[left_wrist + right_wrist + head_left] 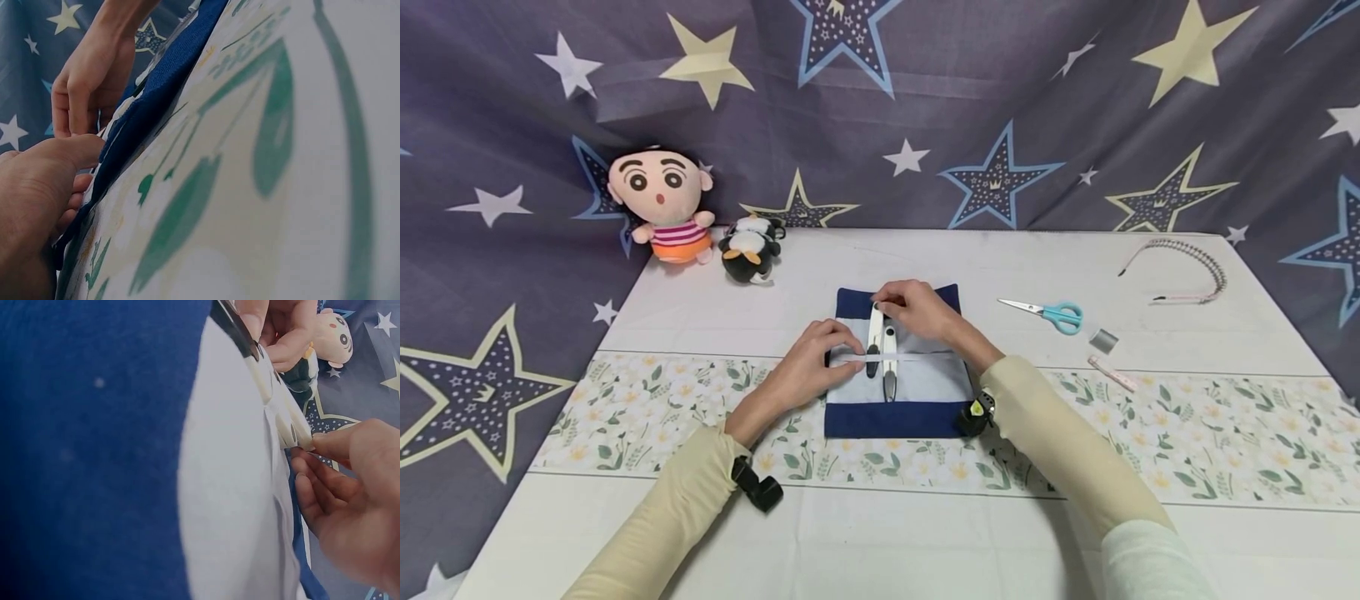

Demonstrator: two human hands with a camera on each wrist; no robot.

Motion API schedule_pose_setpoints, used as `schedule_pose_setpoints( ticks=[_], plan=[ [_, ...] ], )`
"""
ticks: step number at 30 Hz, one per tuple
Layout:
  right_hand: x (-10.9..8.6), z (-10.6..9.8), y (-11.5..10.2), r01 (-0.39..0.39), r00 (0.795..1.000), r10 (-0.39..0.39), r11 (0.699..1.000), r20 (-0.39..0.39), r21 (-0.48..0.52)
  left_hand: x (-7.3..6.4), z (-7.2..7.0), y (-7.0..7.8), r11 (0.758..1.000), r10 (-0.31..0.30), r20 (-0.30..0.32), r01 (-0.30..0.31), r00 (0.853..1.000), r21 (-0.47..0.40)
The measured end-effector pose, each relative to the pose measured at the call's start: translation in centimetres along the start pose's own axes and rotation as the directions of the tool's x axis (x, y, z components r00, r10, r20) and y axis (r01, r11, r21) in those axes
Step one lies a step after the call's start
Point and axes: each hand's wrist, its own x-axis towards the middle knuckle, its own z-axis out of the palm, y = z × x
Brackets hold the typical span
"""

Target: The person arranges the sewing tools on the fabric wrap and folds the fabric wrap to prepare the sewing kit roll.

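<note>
A dark blue fabric case (898,421) with a pale inside lies unfolded, a thin white elastic band (925,357) running across its middle. Two slim white-handled tools with dark tips lie lengthwise on it, crossing the band. With thumb and fingers, my right hand (917,310) pinches the far end of the left tool (876,332), also seen in the right wrist view. The right tool (890,367) lies beside it, untouched. My left hand (812,358) pinches the band at the left, close to the left tool's dark end.
To the right lie blue-handled scissors (1060,317), a grey thread spool (1104,340), a small pinkish strip (1112,374) and a headband (1210,267). Two plush toys, a boy doll (673,208) and a penguin (750,250), sit at the back left. A flowered runner (662,417) crosses the white table.
</note>
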Motion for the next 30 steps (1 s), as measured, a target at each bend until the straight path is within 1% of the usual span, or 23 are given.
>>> schedule_pose_setpoints(
  ticks=[8, 14, 21, 30],
  plan=[
    [-0.23, 0.26, 0.24, 0.025, 1.000, -0.024, 0.998, 0.019, -0.055, 0.07, -0.05, 0.06, 1.000, -0.006, 0.008, 0.005, 1.000, 0.000],
    [-0.30, 0.48, -0.07, 0.061, 0.998, -0.058, 0.992, 0.037, -0.113, 0.03, -0.01, 0.02, 1.000, 0.002, 0.005, -0.002, 1.000, 0.005],
    [-0.30, 0.53, -0.33, 0.079, 0.996, -0.073, 0.985, 0.044, -0.156, 0.01, -0.05, 0.19, 1.000, 0.003, 0.007, -0.003, 1.000, -0.001],
    [-0.50, 0.52, -0.36, 0.162, 0.986, -0.150, 0.963, 0.071, -0.215, 0.03, -0.10, 0.20, 1.000, 0.000, 0.013, -0.001, 1.000, 0.003]
  ],
)
